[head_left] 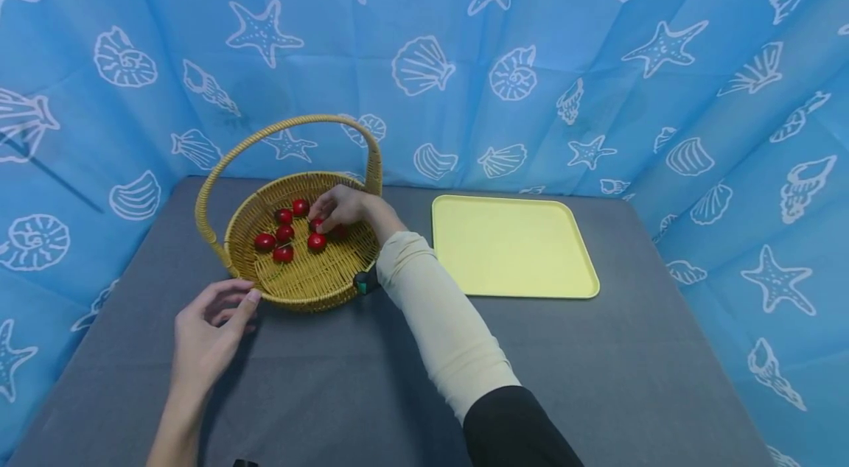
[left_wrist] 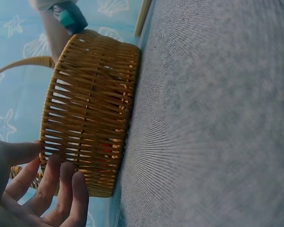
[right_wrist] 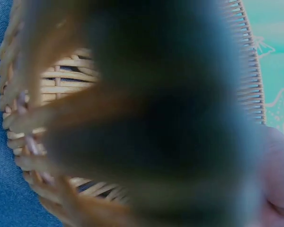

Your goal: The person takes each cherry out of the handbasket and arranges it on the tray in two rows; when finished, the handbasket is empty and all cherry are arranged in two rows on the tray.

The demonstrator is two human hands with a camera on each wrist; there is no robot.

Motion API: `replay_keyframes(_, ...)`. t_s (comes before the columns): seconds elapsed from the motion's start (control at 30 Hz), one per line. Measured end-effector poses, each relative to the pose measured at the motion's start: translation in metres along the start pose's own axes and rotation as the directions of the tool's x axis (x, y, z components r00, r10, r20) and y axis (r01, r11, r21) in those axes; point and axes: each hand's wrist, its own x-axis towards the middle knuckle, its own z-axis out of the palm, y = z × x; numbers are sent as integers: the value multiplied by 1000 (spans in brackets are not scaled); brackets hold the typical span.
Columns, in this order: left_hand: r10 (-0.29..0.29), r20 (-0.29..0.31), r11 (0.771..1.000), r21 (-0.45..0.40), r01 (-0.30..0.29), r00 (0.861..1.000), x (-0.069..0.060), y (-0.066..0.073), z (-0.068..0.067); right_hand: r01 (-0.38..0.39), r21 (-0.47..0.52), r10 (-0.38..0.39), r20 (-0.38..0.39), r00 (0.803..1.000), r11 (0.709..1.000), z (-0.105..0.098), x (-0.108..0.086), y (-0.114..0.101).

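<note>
A yellow-brown wicker basket (head_left: pixel 318 272) with a tall hoop handle stands at the back left of the table. Inside lie several small, shiny, round red fruits (head_left: pixel 283 254); their exact kind is unclear. My right hand (head_left: pixel 341 205) reaches in over the right side, its curled fingers holding a red fruit (head_left: pixel 316 225) among others. At the basket's front left, my left hand (head_left: pixel 215 320) pinches the rim between thumb and fingers; the left wrist view shows those fingers (left_wrist: pixel 52 184) against the woven wall. A dark blur hides most of the right wrist view.
A pale yellow rectangular tray (head_left: pixel 514 246) lies flat to the basket's right. Grey cloth (head_left: pixel 597 364) covers the table. A blue curtain (head_left: pixel 424 25) with white shells and starfish hangs behind and at both sides. A dark wrist device (head_left: pixel 366 281) sits by the basket's right rim.
</note>
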Motion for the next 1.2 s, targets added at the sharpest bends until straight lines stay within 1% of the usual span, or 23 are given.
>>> replay_keyframes(0.2,8,17,1000,-3,-8,1000,1,0,-1,-3,-11,2,-11,1000,1000,-1,-2,-1)
replay_keyframes(0.27,8,21,1000,-7,-8,1000,1,0,-1,2,1,-2,-13,1000,1000,-2,-4,-2)
replay_keyframes(0.37,-2,17,1000,-10,2,1000,2,1,-1,13,61,-12,-26,1000,998,-5,-7,-3)
replay_keyframes(0.53,-32,15,999,15,32,999,3,1,-1,73,166,-67,-40,997,983,-13,-13,-8)
replay_keyframes(0.7,-44,19,998,34,44,999,3,1,-1,126,223,-129,-3,992,967,-21,-18,-13)
replay_keyframes(0.93,-51,22,999,21,50,998,4,1,-1,142,282,-166,64,984,949,-30,-28,-17)
replay_keyframes(1.07,-42,19,999,12,42,999,3,1,-1,165,276,-198,98,975,947,-36,-36,-18)
replay_keyframes(1.2,-37,21,999,4,37,999,3,-1,-2,189,239,-223,123,967,952,-43,-48,-17)
